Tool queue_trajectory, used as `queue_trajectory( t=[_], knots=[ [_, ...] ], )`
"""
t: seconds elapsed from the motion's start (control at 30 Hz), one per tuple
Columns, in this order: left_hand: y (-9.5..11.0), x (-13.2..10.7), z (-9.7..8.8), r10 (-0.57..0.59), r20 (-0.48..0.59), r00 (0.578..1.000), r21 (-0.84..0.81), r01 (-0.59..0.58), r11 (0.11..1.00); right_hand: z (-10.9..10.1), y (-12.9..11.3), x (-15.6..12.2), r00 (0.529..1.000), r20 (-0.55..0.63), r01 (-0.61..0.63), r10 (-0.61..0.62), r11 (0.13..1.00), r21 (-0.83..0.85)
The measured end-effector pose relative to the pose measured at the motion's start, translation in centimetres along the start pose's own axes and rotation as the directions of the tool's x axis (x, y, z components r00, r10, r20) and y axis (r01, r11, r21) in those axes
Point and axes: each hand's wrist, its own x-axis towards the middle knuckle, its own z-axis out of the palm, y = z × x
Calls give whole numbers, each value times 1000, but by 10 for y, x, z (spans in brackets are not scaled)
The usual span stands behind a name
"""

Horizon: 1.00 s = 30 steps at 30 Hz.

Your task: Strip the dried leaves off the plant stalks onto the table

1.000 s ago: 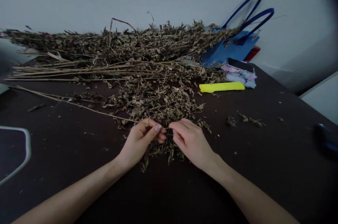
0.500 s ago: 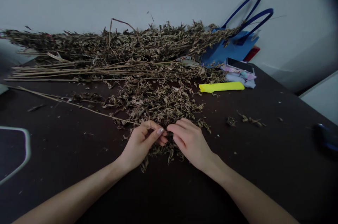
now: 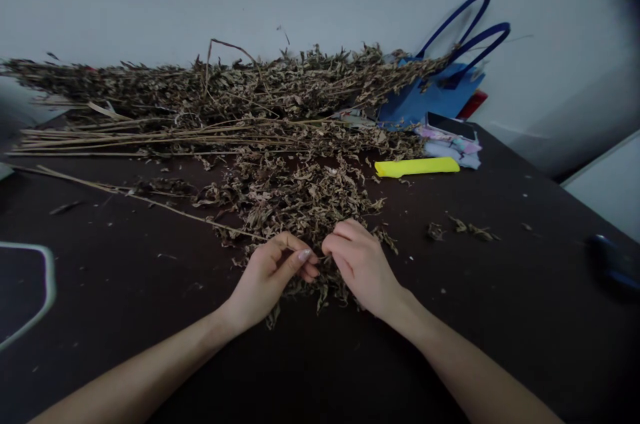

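Observation:
Between thumb and fingers, my left hand (image 3: 270, 277) pinches a long dried plant stem (image 3: 175, 209), whose thin bare length runs off to the left across the table. Just to the right, my right hand (image 3: 363, 267) is closed in a pinch at the stem's leafy end; its fingertips are partly turned away, so the exact bit they grip is hard to see. Beneath and beyond both hands lies a loose heap of dried leaves (image 3: 300, 194), brown and curled.
Behind the heap lie bare stalks (image 3: 150, 139) and a thick bundle of dried plants (image 3: 200, 87) along the wall. At right are a blue bag (image 3: 430, 97), a phone (image 3: 450, 125) on a patterned cloth (image 3: 463, 156), and a yellow strip (image 3: 417, 167). The dark table (image 3: 125, 304) holds scattered crumbs.
My right hand has shifted slightly right, widening the small gap between the two hands. The left hand keeps its pinch on the stem. The whole view has tilted a little.

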Motion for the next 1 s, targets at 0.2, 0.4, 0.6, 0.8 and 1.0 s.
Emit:
queue_trajectory(
  t=[0.2, 0.4, 0.6, 0.8, 1.0],
  knots=[
    [2, 2, -3, -34, -43, 999, -3, 33, 999, -3, 18, 0, 998, -32, -55, 53, 997, -52],
    [4, 2, -3, -51, -57, 997, 4, 51, 999, -9, 20, 1, 999, 22, -43, 45, 997, -61],
    [4, 2, -3, -59, -68, 996, -40, 56, 998, -17, 20, 2, 999, -38, -28, 28, 1000, -6],
    [3, 2, -2, -69, -70, 995, -64, 64, 996, -19, 22, 2, 999, -3, -51, 51, 999, 2],
    [5, 2, -1, -70, -74, 995, -108, 62, 992, -37, 22, 1, 987, 8, -162, 162, 980, 118]
  ],
)
